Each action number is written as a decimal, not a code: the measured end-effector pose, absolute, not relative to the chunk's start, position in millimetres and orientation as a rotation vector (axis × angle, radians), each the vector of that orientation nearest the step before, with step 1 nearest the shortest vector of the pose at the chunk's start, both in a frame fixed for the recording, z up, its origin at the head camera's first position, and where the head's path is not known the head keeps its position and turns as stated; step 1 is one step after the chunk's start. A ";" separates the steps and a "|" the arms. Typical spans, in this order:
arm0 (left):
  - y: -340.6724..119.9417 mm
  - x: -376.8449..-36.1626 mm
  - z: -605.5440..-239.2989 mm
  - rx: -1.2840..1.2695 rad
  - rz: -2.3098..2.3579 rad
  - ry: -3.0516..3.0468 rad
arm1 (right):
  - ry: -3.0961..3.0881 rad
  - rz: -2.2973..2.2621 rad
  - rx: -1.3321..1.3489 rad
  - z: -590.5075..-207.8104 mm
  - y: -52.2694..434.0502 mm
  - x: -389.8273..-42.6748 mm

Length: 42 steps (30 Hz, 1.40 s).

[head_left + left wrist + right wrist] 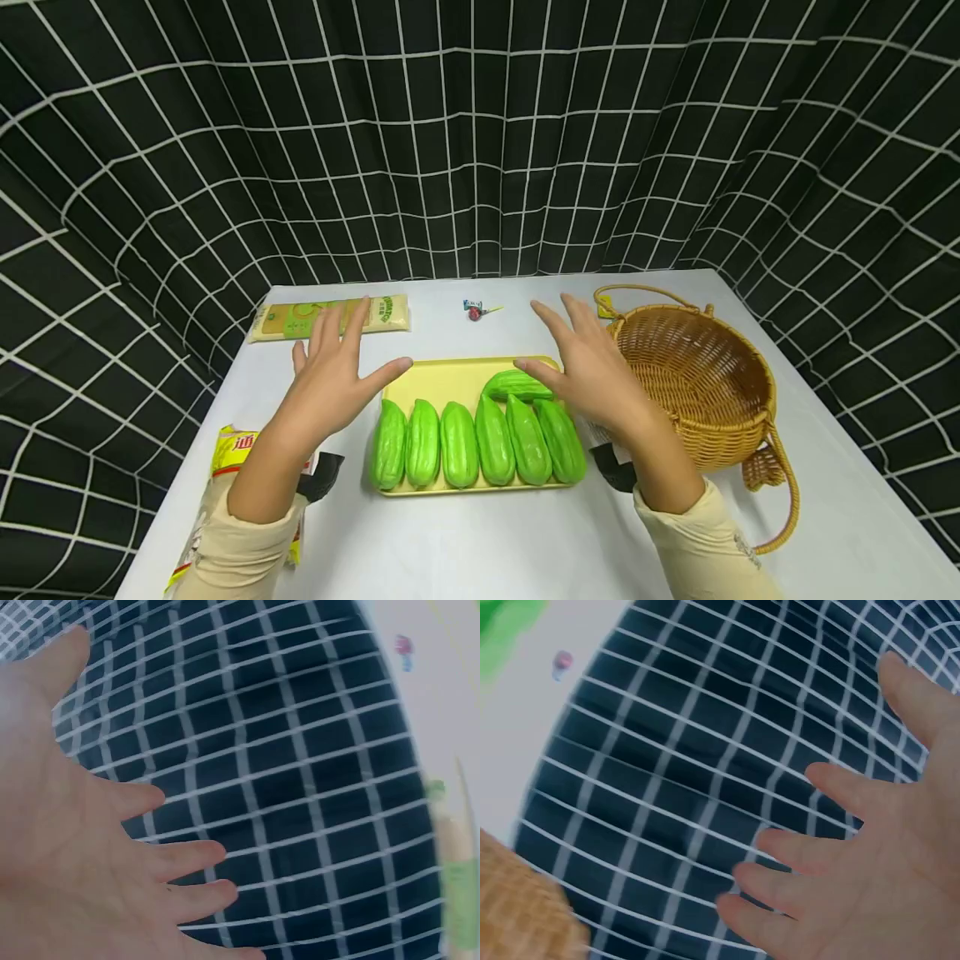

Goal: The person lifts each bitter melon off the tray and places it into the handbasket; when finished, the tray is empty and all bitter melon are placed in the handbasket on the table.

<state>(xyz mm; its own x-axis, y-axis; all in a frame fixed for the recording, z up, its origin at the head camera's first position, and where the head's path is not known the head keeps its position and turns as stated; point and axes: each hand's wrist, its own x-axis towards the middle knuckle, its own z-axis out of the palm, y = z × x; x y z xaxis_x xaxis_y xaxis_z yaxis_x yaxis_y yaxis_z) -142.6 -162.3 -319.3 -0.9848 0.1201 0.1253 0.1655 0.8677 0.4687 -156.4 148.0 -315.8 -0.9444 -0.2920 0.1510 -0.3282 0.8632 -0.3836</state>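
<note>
Both hands are held up with fingers spread and hold nothing. In the head view my left hand [330,383] overlaps the left edge of a yellow tray [427,377]. My right hand [588,367] overlaps the tray's right end, beside a wicker basket [723,429]. Several green, ridged bitter melons [459,446] lie in the tray, most side by side and one crosswise behind them at the right. The left wrist view shows my left palm [82,840] against the dark curtain; the right palm [877,855] appears likewise in the right wrist view.
A long noodle-like packet [386,312] lies at the back left, behind the left hand. A small wrapped lollipop [475,312] is at the back middle. A yellow and red food bag [232,450] lies under the left forearm. Black curtain [480,150] with white grid lines surrounds the white table [465,550].
</note>
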 end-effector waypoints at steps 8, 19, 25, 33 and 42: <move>-181.9 -138.6 -370.8 -0.109 -0.866 -3.038 | -2.986 0.888 0.385 -378.7 150.5 -139.5; -186.8 -125.4 -440.1 0.005 -1.047 -3.117 | -3.068 1.001 0.254 -429.6 158.9 -114.1; -181.4 -118.0 -457.8 0.004 -1.132 -3.095 | -3.086 1.071 0.230 -438.5 160.9 -108.8; -178.1 -113.3 -465.8 0.081 -1.270 -3.067 | -3.099 1.055 0.191 -442.4 161.3 -105.0; -176.7 -113.1 -465.9 0.109 -1.243 -3.036 | -3.094 1.070 0.165 -441.9 158.9 -103.8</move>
